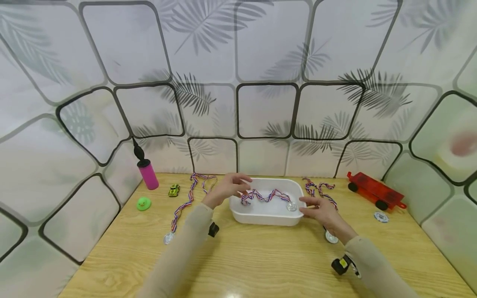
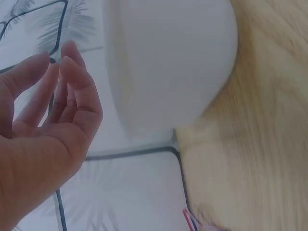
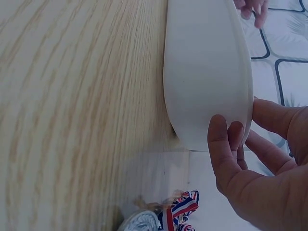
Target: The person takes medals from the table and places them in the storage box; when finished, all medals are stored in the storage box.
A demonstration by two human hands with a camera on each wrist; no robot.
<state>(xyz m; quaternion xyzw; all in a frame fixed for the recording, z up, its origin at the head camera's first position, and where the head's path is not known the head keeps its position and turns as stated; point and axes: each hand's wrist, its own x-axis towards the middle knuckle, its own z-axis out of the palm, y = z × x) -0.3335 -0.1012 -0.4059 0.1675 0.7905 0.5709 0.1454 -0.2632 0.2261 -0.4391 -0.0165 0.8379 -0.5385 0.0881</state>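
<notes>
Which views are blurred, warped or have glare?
Head view: strong fisheye bend in the wall grid, sharp overall, small glare spot on the table at the bottom edge. Left wrist view: tray and left hand soft, motion-smeared. Right wrist view: tray fairly sharp, medal blurred.

1. The surface is light wood with a clear, wavy grain, and it fills the lower part of the head view.
2. A pale wall covering closes it in at the back and on both sides, bending round in the wide lens.
3. The covering is printed with rounded, dark-outlined panels and grey palm-leaf fronds; some outlines are bold black, others faint grey.
4. The light is soft and even; a small bright glare shows on the wood at the near edge.
5. The left wrist view shows the covering meeting the wood along the back edge.
</notes>
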